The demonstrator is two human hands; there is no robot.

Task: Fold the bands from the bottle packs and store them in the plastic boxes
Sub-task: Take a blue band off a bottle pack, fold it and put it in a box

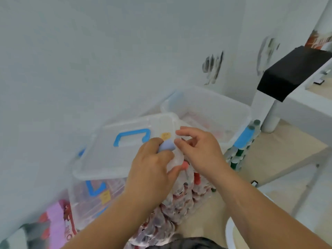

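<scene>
My left hand (pixel 152 166) is closed around a small pale blue rounded object (pixel 166 146). My right hand (pixel 201 150) is just to its right, thumb and forefinger pinched on a thin clear band (pixel 177 156) at the top of a shrink-wrapped bottle pack (pixel 179 200) with red caps (pixel 185 165). Both hands hover over that pack. A clear plastic box (pixel 84 200) with a blue-handled lid (pixel 125 150) stands shut at the left. Behind it to the right is an open clear box (pixel 206 106). The image is blurred, so the band is hard to make out.
Green-capped bottles (pixel 239 155) stand right of the open box. A white table (pixel 305 105) with a black box (pixel 294 72) on it is at the right. A pink pack (pixel 57 221) lies at the lower left. A pale wall runs behind.
</scene>
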